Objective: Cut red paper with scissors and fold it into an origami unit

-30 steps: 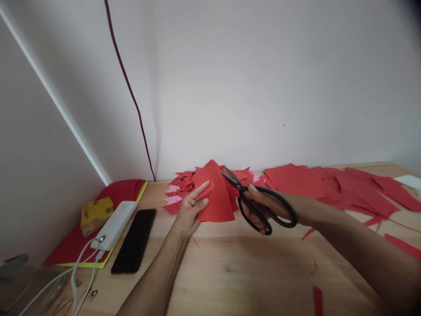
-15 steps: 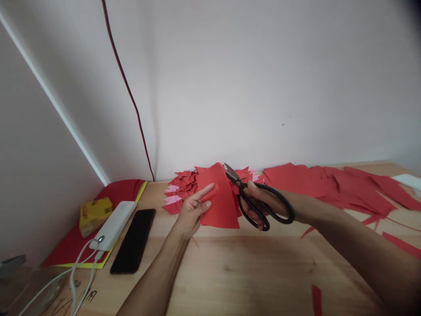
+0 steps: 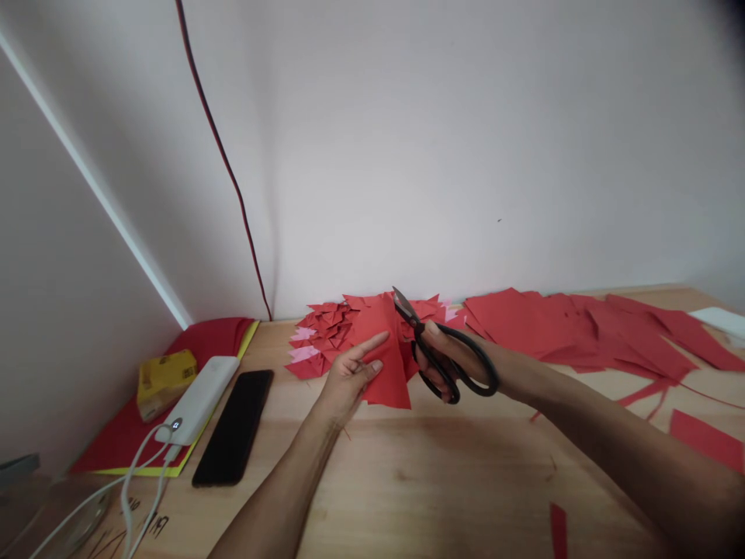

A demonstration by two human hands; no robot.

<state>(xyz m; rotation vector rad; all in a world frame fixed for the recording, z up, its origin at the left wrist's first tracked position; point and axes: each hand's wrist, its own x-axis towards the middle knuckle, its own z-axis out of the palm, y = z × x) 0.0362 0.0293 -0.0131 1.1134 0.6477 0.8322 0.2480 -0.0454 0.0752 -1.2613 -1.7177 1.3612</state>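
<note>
My left hand (image 3: 352,376) grips a sheet of red paper (image 3: 389,380) by its left side, thumb and forefinger lying over the front. The sheet is raised above the table and bends along its length. My right hand (image 3: 439,361) is closed round the black handles of a pair of scissors (image 3: 416,322). Their blades point up and to the left at the sheet's right upper edge; whether they touch the paper I cannot tell. Behind the sheet lies a heap of cut red paper pieces (image 3: 326,330) with a few pink ones (image 3: 304,354).
To the right along the wall spread several red sheets (image 3: 559,330), with offcuts nearby. A red strip (image 3: 559,529) lies near the front edge. On the left are a black phone (image 3: 233,427), a white power bank (image 3: 198,400) with cables and a yellow packet (image 3: 167,380) on red paper.
The red sheet has turned and bent, so it looks narrower. My right hand and the scissors have shifted slightly left. My left hand still holds the sheet.
</note>
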